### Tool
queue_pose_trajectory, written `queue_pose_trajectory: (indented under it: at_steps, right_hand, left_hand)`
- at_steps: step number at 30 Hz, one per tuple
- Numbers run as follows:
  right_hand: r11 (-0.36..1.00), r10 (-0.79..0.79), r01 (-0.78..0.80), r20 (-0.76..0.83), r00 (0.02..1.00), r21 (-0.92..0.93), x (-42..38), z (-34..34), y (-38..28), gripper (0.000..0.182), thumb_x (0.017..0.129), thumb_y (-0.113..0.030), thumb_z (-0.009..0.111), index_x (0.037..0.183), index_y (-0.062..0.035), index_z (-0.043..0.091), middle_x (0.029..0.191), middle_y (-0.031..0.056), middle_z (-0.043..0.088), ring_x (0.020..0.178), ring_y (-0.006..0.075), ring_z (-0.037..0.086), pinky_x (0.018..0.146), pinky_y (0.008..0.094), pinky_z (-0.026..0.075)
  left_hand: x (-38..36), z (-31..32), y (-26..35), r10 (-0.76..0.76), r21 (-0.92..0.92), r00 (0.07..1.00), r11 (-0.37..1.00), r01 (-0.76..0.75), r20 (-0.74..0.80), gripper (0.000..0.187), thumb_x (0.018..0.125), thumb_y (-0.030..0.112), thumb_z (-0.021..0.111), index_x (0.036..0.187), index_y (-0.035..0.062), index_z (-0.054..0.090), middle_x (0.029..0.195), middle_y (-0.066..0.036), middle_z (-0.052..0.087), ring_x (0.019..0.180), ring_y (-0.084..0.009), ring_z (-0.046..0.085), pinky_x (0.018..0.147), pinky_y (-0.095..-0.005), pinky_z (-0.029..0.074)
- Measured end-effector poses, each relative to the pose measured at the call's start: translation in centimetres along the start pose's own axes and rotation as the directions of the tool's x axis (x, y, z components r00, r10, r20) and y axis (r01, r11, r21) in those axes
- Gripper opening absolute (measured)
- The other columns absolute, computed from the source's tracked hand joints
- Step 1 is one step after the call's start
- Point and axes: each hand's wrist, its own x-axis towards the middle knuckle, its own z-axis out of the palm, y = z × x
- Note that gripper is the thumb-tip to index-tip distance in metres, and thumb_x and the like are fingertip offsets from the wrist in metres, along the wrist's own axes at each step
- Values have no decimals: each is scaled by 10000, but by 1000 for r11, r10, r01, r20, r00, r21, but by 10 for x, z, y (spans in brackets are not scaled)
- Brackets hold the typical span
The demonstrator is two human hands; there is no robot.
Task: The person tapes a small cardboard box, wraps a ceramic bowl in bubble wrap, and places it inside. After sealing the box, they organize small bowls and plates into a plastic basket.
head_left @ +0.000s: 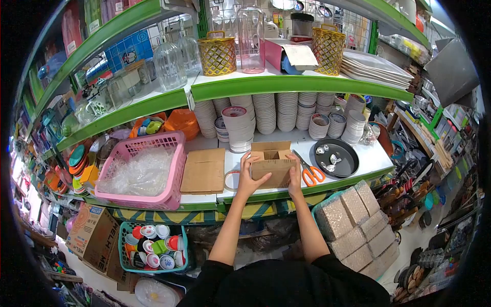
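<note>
A small brown cardboard box (276, 173) stands on the white lower shelf, its top flaps up. My left hand (251, 175) grips its left side, fingers at the back corner and thumb across the front. On the opposite side, my right hand (294, 178) holds the box with its fingers along the edge. Orange-handled scissors (312, 175) lie just right of my right hand. Beside my left hand is a roll of tape (231, 180). The box's inside is mostly hidden from me.
Flattened cardboard (203, 171) and a pink basket (180, 169) of bubble wrap sit left. A black round pan (353, 163) holds several silvery pieces. Stacked white bowls (265, 113) line the back. Below are a teal basket (123, 250) of cups and bubble-wrapped boxes (353, 225).
</note>
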Motion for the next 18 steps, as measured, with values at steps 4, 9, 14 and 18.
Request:
queue_pose_trajectory:
  at_steps: [4,9,14,18]
  right_hand:
    - [983,121,-116,-24,992,143,2,1,-2,410,908,-372,476,1103,-13,504,1196,146,477,1162,259,420,1035,360,258]
    - [957,211,-205,-7,977,203,10,2,-5,269,884,-287,531,965,-31,510,1130,125,485,1087,228,438,998,337,282]
    - [971,183,-186,37,982,148,17,0,-1,288,846,-221,541,1054,-25,503,1203,117,492,1122,194,433,1008,310,281]
    - [966,171,-168,-1,985,195,20,7,-10,298,798,-156,537,1063,-29,486,1243,124,471,1157,223,430,1025,325,275]
  left_hand:
    - [3,-4,-9,-49,-128,998,990,52,27,459,795,243,676,1130,20,455,1326,-154,326,1226,-294,378,1025,-386,315]
    - [7,0,-16,-33,-93,999,995,32,-11,372,838,254,620,1070,9,463,1290,-188,345,1176,-313,403,1001,-364,318]
    - [5,7,-24,-46,-170,998,985,39,-36,363,844,231,588,1088,-3,455,1289,-189,342,1191,-314,378,1024,-361,285]
    - [4,7,-11,-63,-242,998,968,61,1,476,861,230,545,1253,22,375,1341,-172,327,1265,-301,325,1075,-366,219]
